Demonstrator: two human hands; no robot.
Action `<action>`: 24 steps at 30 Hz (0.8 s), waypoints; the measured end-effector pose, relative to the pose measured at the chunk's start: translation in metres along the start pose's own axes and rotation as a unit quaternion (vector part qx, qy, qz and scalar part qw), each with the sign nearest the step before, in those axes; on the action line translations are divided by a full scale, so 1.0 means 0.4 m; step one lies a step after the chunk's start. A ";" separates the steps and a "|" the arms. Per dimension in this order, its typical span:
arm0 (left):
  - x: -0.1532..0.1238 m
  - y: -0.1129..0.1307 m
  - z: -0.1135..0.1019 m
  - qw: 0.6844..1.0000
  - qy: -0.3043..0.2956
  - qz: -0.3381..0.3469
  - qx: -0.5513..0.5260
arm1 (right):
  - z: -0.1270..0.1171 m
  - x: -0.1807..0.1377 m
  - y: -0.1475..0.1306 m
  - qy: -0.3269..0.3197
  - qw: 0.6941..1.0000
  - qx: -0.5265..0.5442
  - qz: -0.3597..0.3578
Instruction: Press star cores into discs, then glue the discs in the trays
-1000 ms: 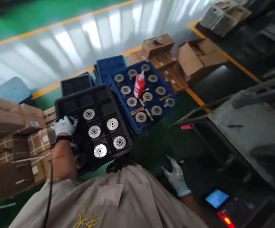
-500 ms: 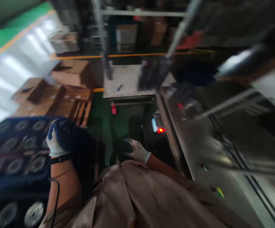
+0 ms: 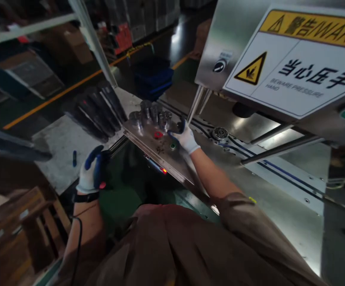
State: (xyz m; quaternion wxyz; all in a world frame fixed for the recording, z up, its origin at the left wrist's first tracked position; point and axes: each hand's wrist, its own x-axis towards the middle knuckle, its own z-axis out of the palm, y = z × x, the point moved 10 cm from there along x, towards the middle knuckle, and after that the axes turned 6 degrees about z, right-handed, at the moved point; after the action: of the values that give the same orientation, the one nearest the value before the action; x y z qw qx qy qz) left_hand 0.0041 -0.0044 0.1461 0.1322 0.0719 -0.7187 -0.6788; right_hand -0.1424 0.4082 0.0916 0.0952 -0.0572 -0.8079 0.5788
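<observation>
Over the steel desk (image 3: 176, 163), the right hand (image 3: 186, 138) now arrives near the metal parts (image 3: 154, 112), its half-open grip apparently empty, bringing them within reach; the left hand's (image 3: 89, 171) grip I cannot tell.

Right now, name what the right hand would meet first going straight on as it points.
The right hand would probably meet the nearest of the clustered metal parts, though depth is unclear.

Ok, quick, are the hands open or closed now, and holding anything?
Left white-and-blue gloved hand: open, fingers loosely curled, nothing visibly held.
Right white-and-blue gloved hand: open, near the shiny silver metal cylinders, nothing visibly held.
</observation>
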 end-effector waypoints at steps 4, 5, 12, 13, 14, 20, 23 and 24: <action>0.132 -0.063 0.235 0.982 -0.145 -0.053 -0.112 | 0.104 0.178 -0.048 0.028 0.988 -0.146 0.029; 0.148 -0.072 0.283 0.972 -0.184 -0.063 -0.130 | 0.118 0.186 -0.056 0.027 0.982 -0.183 0.028; 0.184 -0.097 0.589 0.913 -0.330 -0.069 -0.228 | 0.035 -0.083 -0.191 0.144 0.938 -0.263 -0.173; 0.171 -0.084 0.636 0.905 -0.352 -0.057 -0.234 | 0.008 -0.125 -0.212 0.172 0.931 -0.266 -0.182; 0.156 -0.069 0.679 0.896 -0.374 -0.046 -0.234 | -0.019 -0.159 -0.232 0.195 0.925 -0.271 -0.183; 0.043 -0.011 0.866 0.798 -0.589 -0.050 -0.119 | -0.120 -0.268 -0.259 0.061 0.939 -0.295 -0.167; 0.000 -0.043 0.907 0.764 -0.639 -0.074 -0.053 | -0.168 -0.312 -0.197 0.009 0.950 -0.248 -0.187; -0.005 -0.062 0.911 0.773 -0.625 -0.091 -0.051 | -0.202 -0.310 -0.159 0.027 0.957 -0.233 -0.171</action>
State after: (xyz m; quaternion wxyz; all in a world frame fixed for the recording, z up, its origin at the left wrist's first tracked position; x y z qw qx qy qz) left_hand -0.1005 0.3430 0.1054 -0.4054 -0.3097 -0.5974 -0.6187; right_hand -0.0025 0.4371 0.1660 0.1987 0.0459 -0.9152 0.3476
